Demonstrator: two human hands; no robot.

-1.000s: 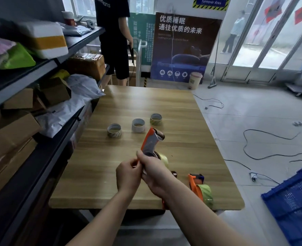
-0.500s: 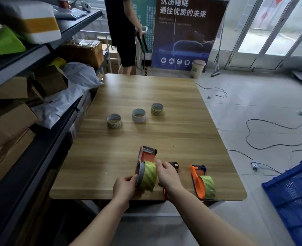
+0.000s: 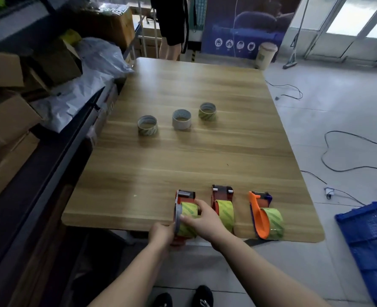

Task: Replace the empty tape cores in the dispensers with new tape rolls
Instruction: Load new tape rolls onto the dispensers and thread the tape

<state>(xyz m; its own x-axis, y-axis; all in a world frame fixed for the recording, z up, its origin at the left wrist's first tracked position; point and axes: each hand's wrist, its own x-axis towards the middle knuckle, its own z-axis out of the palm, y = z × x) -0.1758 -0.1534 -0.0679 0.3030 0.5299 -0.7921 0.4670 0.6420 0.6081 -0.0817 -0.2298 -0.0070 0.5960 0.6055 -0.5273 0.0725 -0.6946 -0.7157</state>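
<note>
Three tape dispensers lie in a row at the near edge of the wooden table (image 3: 183,169), each carrying a green striped tape roll. My left hand (image 3: 161,233) grips the handle end of the left dispenser (image 3: 184,197), and my right hand (image 3: 202,220) curls over its tape roll (image 3: 188,212). The middle dispenser (image 3: 223,202) and the orange right dispenser (image 3: 264,214) lie untouched. Further back stand three empty cores in a line: a left core (image 3: 147,125), a pale middle core (image 3: 181,119) and a right core (image 3: 207,111).
Shelves with cardboard boxes (image 3: 8,116) and plastic bags (image 3: 83,85) run along the table's left side. A person (image 3: 172,25) stands beyond the far edge. Cables (image 3: 347,151) trail over the floor at right, and a blue crate (image 3: 373,244) sits at the lower right.
The left dispenser was held up in the air a second ago. It has come down onto the table's near edge beside the other two, with both hands still on it.
</note>
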